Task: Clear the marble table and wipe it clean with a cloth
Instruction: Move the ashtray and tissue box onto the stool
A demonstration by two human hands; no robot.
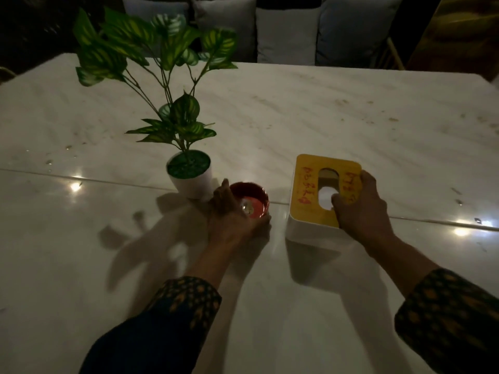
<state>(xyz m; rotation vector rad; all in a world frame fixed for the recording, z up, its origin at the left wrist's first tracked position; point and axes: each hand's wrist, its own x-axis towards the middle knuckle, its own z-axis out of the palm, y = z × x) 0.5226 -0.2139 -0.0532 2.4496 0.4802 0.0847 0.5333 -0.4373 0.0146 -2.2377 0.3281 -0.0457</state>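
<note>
Clearing underway: left hand (232, 211) fingers cupped round a red bowl (249, 199), right hand (359, 206) fingers clamped on the yellow-topped tissue box (321, 190); lifting both off the table (351, 117) likely comes next.

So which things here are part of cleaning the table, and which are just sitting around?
Part of the job:
- marble table
- red bowl, held by the left hand
- tissue box, gripped by the right hand
- potted plant
- crumbs

Just sitting around:
- grey cushions behind the table
</note>
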